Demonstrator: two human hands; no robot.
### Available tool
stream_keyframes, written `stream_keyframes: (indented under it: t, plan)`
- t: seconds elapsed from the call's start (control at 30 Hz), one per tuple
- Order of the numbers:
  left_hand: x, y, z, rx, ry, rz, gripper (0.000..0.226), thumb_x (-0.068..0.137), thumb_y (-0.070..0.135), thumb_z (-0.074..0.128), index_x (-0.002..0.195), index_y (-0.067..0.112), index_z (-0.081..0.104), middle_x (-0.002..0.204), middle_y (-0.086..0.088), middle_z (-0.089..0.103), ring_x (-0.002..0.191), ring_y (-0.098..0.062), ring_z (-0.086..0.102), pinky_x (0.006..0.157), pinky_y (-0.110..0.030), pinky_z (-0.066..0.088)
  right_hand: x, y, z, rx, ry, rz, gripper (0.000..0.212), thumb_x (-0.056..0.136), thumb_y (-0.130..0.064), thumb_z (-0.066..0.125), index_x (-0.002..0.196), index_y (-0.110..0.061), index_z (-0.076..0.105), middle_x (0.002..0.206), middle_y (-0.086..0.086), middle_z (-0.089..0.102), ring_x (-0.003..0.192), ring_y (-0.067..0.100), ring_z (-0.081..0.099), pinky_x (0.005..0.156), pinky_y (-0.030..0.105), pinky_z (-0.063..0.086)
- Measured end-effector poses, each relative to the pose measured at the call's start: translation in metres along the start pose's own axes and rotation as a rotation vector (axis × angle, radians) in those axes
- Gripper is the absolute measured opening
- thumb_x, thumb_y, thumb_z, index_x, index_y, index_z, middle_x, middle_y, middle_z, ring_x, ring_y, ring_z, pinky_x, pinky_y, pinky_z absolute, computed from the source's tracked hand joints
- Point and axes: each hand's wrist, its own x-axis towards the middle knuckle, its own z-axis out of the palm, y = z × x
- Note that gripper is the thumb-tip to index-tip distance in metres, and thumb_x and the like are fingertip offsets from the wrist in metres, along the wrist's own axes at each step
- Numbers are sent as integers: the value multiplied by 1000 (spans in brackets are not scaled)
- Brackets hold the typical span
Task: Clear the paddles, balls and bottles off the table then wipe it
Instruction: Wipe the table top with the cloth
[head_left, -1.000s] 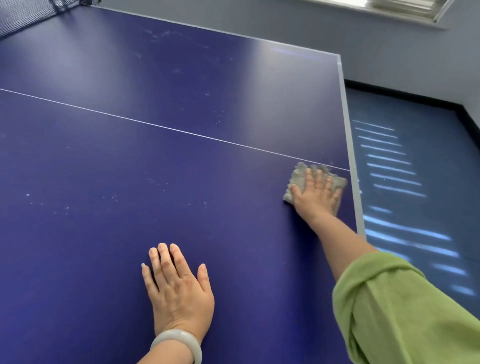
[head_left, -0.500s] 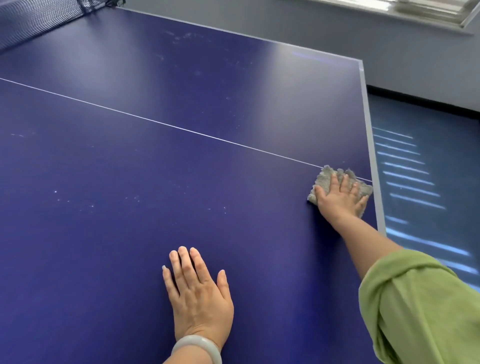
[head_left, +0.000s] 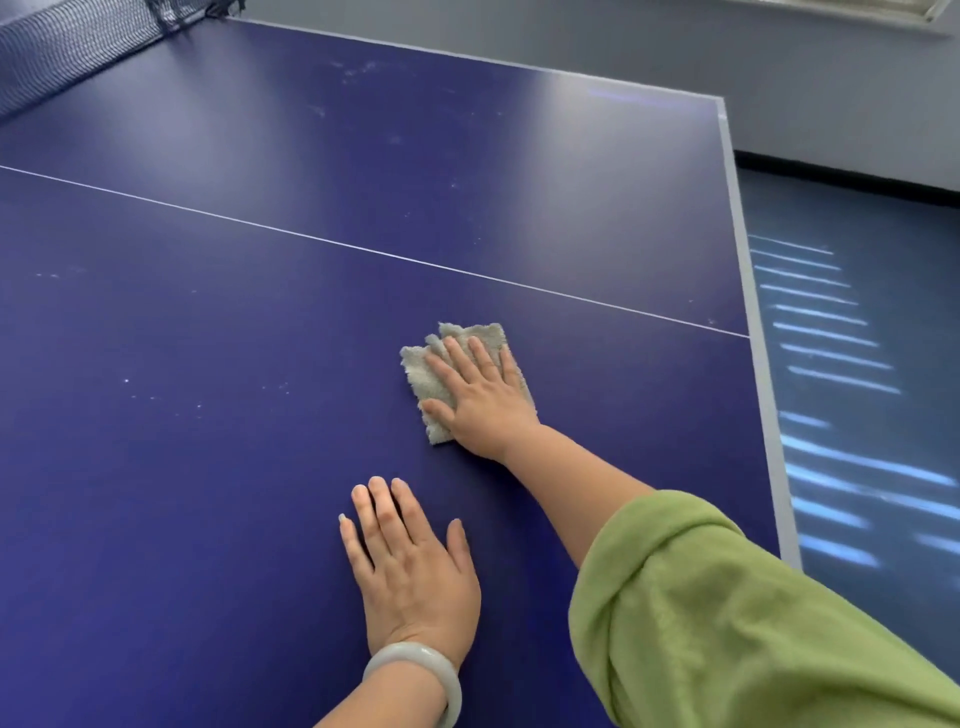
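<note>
In the head view, my right hand (head_left: 483, 400) lies flat on a grey cloth (head_left: 418, 374), fingers straight and slightly spread. It pins the cloth to the blue counter (head_left: 208, 493) under palm and fingers rather than gripping it. The cloth pokes out ahead of that hand and to its left. My left hand (head_left: 410, 571) rests palm down on the bare counter, nearer to me and a little left of the right one, fingers straight, holding nothing. I judge it to be a brace. No paddles, balls or bottles are in view, so I take the wiping to be the step in hand.

To do it well I should press evenly through the whole palm so the cloth neither bunches nor slips out, and overlap my passes. Pale specks (head_left: 197, 405) lie left of both hands, and faint scuffs (head_left: 358, 70) sit far ahead, past the white line (head_left: 311, 236) — both want the cloth.

A stroke pulled straight toward me would meet my left hand. The net (head_left: 67, 41) is far ahead to the left, and the counter's edge is well off to the right, with the floor (head_left: 857, 364) beyond. My rolled green sleeve (head_left: 727, 623) and the bracelet (head_left: 415, 670) on my left wrist could drag on the surface.
</note>
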Motion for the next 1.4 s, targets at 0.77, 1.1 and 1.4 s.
stream_keyframes:
  t: [0.77,1.1,1.4]
  plan:
    - [-5,-1,-3,43,-56,-8,75,95,47,13,151,-1,23,158,-21,23,149,-35,11,122,-52,5,-105,89,14,18,92,550,65,98,-60,11,154,-36,-11,162,-7,-19,149,22,-19,117,54,-15]
    - [-4,2,-7,25,-90,-26,72,98,46,24,153,0,15,161,-19,14,150,-34,2,122,-51,0,-138,36,33,58,134,557,68,99,-57,18,154,-32,-11,161,-6,-21,148,28,-21,116,56,-15]
    - [-4,1,-8,-2,-101,-23,70,100,44,22,154,1,9,162,-19,8,150,-33,-3,122,-50,-3,-204,126,33,43,88,725,65,98,-60,14,155,-35,-7,162,-6,-17,149,22,-17,118,55,-11]
